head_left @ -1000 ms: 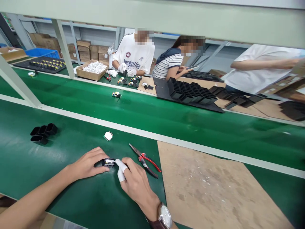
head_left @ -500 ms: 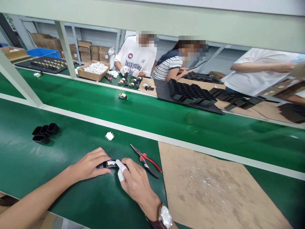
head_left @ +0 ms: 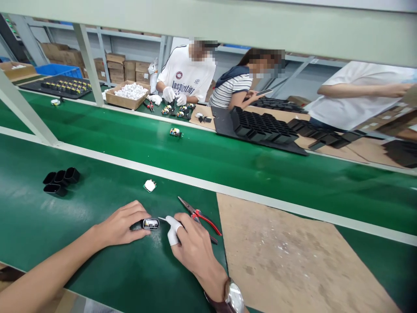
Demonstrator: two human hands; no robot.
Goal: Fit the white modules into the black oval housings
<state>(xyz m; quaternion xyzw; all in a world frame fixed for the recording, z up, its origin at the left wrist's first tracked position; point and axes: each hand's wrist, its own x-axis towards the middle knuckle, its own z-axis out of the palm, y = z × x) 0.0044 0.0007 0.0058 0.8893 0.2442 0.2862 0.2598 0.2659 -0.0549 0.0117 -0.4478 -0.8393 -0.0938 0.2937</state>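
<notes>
My left hand (head_left: 125, 224) is closed around a small black plastic housing (head_left: 143, 224) lying on its side on the green bench. Its open end faces right and shows a circuit board with white and dark parts inside. My right hand (head_left: 190, 241), with white finger cots on thumb and forefinger and a watch on the wrist, is just right of that opening. Between its fingertips is a thin, pale, pointed tool (head_left: 162, 218), mostly hidden, its tip apart from the housing. Beyond the hands lies a circuit board with a white top (head_left: 150, 186).
Red-handled needle-nose pliers (head_left: 195, 214) lie beside my right hand, partly behind it. Several black housings (head_left: 61, 180) stand left. A brown board (head_left: 286, 243) covers the bench at right. A conveyor belt (head_left: 124, 126) carries a circuit board (head_left: 176, 132); co-workers sit beyond.
My right hand has moved back to the right, away from the housing, uncovering its open end. My left hand stays in place. On the belt, the circuit board has shifted right.
</notes>
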